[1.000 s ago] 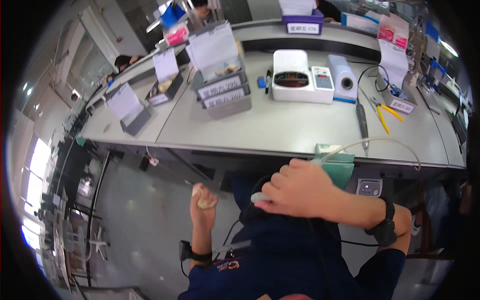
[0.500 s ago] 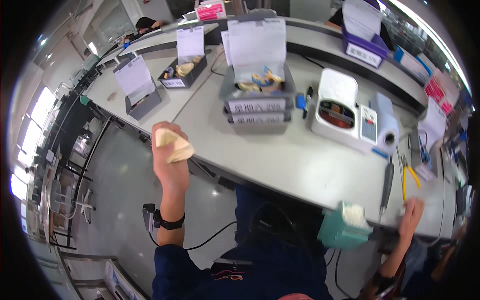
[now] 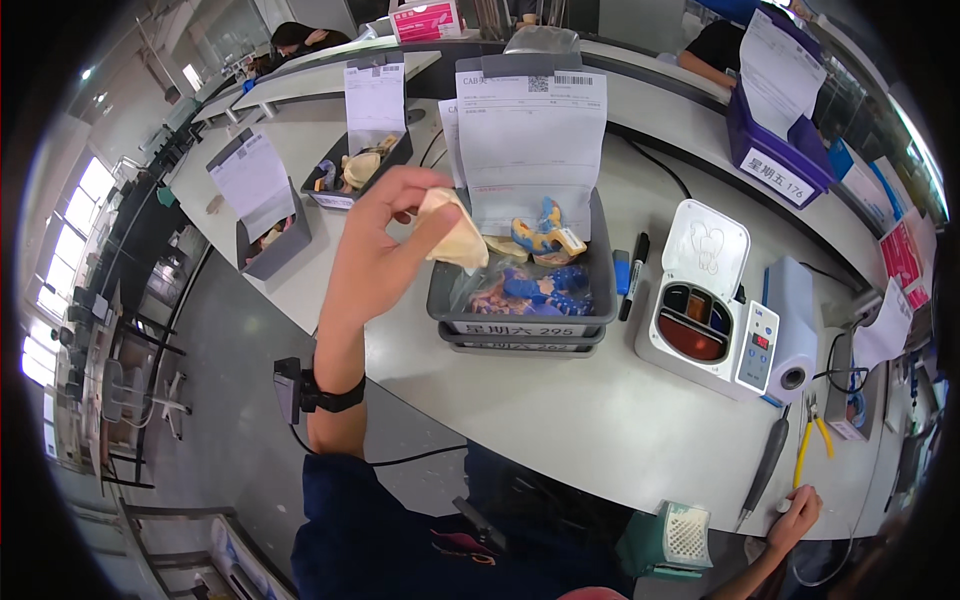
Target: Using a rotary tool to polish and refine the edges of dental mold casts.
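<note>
Left grip (image 3: pixel 375 265) pinching cream piece (image 3: pixel 456 236), gray tray (image 3: pixel 603 275) holding bluish pieces (image 3: pixel 541 239), right grip (image 3: pixel 801 513) unclear

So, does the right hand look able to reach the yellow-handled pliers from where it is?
Probably yes: the right hand is close to the yellow-handled pliers, with nothing visible between. It seems to hold a pale object, which may hinder gripping.

Lt-gray bench (image 3: pixel 560 425) w/ stacked gray trays (image 3: pixel 601 265), blk marker (image 3: pixel 634 277), white unit (image 3: pixel 700 372) & yellow-handled pliers (image 3: pixel 803 455).
</note>
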The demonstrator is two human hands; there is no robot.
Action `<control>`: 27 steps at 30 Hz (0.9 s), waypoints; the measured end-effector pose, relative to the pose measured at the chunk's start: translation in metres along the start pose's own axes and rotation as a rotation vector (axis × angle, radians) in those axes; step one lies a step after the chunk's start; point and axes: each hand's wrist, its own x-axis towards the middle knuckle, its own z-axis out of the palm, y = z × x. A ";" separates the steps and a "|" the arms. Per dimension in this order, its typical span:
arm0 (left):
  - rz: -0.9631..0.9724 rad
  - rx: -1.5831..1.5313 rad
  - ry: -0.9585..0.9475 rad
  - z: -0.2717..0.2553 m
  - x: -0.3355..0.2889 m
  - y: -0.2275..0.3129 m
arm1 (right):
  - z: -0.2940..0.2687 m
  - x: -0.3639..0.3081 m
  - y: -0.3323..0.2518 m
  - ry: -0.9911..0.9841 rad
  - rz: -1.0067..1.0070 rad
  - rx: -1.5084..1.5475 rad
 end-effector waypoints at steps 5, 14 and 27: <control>-0.010 0.044 -0.355 0.006 0.013 0.003 | 0.002 -0.002 0.005 -0.005 0.092 0.009; 0.110 0.489 -0.516 0.024 0.047 0.000 | 0.000 0.000 -0.011 -0.005 0.046 0.019; -0.072 0.290 -0.534 0.034 0.055 0.010 | 0.000 -0.003 -0.010 -0.005 0.044 0.018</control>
